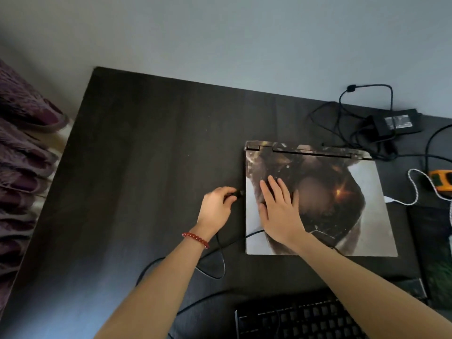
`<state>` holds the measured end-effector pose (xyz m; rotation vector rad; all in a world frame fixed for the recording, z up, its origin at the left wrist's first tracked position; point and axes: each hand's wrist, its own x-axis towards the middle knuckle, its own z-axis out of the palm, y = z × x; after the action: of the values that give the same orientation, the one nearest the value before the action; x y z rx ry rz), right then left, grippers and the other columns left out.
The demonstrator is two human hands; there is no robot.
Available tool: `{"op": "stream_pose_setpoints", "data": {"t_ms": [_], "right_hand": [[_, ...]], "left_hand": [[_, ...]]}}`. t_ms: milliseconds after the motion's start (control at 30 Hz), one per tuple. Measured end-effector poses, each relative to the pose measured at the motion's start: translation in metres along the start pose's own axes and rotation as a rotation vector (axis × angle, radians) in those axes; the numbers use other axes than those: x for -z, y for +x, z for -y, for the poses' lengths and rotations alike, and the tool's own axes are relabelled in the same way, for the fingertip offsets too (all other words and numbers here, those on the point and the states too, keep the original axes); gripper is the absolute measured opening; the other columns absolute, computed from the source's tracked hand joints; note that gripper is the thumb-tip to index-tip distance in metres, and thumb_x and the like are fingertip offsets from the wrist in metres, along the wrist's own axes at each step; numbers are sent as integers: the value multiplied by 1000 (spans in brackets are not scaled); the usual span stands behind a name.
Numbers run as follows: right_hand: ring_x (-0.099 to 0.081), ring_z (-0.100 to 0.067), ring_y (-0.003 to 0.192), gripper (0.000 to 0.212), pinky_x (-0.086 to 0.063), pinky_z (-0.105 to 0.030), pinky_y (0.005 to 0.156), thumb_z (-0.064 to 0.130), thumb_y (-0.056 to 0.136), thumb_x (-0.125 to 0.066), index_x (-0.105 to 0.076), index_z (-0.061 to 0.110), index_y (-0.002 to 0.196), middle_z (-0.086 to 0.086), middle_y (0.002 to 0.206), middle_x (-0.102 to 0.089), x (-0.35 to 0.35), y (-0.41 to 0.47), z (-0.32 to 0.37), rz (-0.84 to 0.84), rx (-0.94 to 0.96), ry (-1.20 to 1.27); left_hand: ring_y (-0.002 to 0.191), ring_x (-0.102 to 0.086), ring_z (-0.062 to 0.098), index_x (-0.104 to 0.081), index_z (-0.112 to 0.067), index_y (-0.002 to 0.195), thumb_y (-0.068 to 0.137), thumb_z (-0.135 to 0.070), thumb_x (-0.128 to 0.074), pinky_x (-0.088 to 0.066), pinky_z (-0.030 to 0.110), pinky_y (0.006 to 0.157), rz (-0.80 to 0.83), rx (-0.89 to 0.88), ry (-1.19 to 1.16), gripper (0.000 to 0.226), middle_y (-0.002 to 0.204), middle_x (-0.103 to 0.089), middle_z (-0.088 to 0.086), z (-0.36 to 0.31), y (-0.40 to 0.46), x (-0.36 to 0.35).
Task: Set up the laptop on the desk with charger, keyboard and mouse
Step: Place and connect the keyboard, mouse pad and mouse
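A closed laptop (362, 192) with a printed picture on its lid lies on the dark desk (146, 167). My right hand (281, 211) rests flat on the lid with straight fingers. At the laptop's left edge, my left hand (216, 206) pinches a black cable plug (236, 193); whether the plug is inserted is unclear. Its cable (220, 250) loops down across the desk toward me. A black keyboard (300, 319) sits at the near edge, partly under my right forearm. The charger brick (396, 123) with tangled black cords lies behind the laptop at the far right.
An orange object (441, 183) and a white braided cable (420, 189) lie right of the laptop. A dark pad (430, 231) covers the desk's right side. Purple fabric (22, 155) hangs beyond the desk's left edge. A pale wall runs behind.
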<state>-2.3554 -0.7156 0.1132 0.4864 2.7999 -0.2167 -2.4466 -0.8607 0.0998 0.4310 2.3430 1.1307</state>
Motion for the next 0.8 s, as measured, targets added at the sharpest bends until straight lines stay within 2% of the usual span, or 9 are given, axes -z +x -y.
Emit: {"op": "stream_pose_setpoints", "data": {"t_ms": [100, 167, 300, 433, 533, 633, 733, 800], "right_hand": [[-5, -25, 145, 56, -4, -59, 113, 32, 96, -32, -16, 18, 148, -5, 157, -13, -3, 1, 4, -35, -8, 2], [-3, -25, 146, 57, -3, -59, 113, 32, 96, -31, -15, 19, 148, -5, 158, -12, -6, 1, 3, -32, -15, 0], [-3, -25, 146, 57, -2, -59, 112, 32, 96, -31, -14, 18, 148, -5, 158, -11, -8, 0, 2, -43, -13, 6], [-5, -27, 145, 56, -2, -60, 112, 30, 96, -33, -16, 17, 148, -7, 157, -14, -9, 0, 3, -53, -9, 14], [-6, -27, 145, 56, -2, -60, 112, 29, 95, -35, -19, 17, 147, -7, 157, -15, -10, 0, 3, -64, -12, 32], [-10, -29, 145, 55, -4, -61, 111, 29, 95, -33, -21, 16, 147, -8, 156, -18, -10, 0, 4, -77, -12, 24], [-10, -29, 145, 55, -4, -61, 111, 29, 95, -33, -20, 15, 147, -9, 156, -19, -11, 0, 5, -78, -12, 31], [-9, -29, 145, 55, -4, -61, 111, 29, 95, -32, -20, 15, 147, -9, 156, -18, -12, 0, 4, -82, -10, 30]], "left_hand": [[101, -62, 21, -66, -14, 110, 90, -16, -56, -47, 28, 87, -63, 15, 26, 23, 111, -68, 4, 4, 5, -1], [102, -62, 19, -67, -17, 110, 89, -16, -57, -47, 28, 87, -92, 56, -26, 23, 110, -69, 2, 5, 7, 0], [100, -63, 14, -68, -18, 109, 88, -14, -59, -41, 13, 81, -110, 75, -122, 23, 107, -70, 0, 8, 3, -1], [101, -62, 19, -68, -21, 110, 89, -18, -59, -49, 30, 88, -87, 48, -21, 23, 109, -69, 4, 9, 2, -2], [98, -61, 22, -67, -26, 110, 89, -22, -58, -48, 32, 85, -74, 65, 14, 23, 105, -67, 5, 11, 3, -2], [102, -55, 17, -67, -28, 110, 89, -24, -57, -40, 25, 80, -85, 27, 89, 23, 100, -64, -2, 13, 6, -2], [106, -47, 16, -67, -26, 109, 90, -22, -56, -22, 23, 79, -86, -76, 172, 23, 101, -68, -7, 13, 12, 1], [106, -45, 17, -66, -27, 110, 91, -21, -54, -16, 24, 75, -77, -101, 217, 23, 104, -68, -7, 14, 15, 2]]}}
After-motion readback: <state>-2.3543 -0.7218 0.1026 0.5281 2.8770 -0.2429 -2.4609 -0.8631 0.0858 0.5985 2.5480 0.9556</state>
